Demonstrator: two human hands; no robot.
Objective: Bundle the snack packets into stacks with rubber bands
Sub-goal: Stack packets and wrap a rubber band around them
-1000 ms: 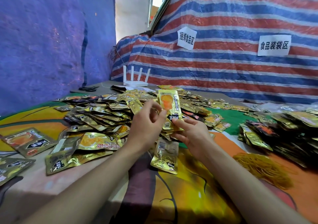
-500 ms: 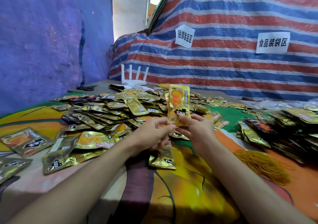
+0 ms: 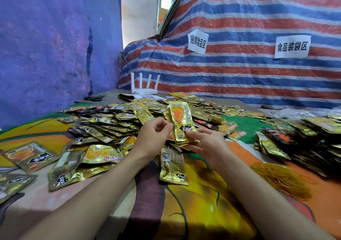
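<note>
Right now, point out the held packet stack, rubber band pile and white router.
held packet stack [image 3: 181, 119], head view, front packet's orange picture.
rubber band pile [image 3: 280, 179], head view, heap's middle.
white router [image 3: 144, 91], head view, its flat base.

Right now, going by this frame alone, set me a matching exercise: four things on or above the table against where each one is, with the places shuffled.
Things
1. white router
2. rubber bands
3. black scissors
4. stack of packets

Places
A. held up in the right hand
B. far left of the table, near the blue wall
C. back of the table, before the striped tarpaulin
D. heaped on the table, right of the right forearm

Pairs: 1-C, 2-D, 3-B, 4-A
</note>
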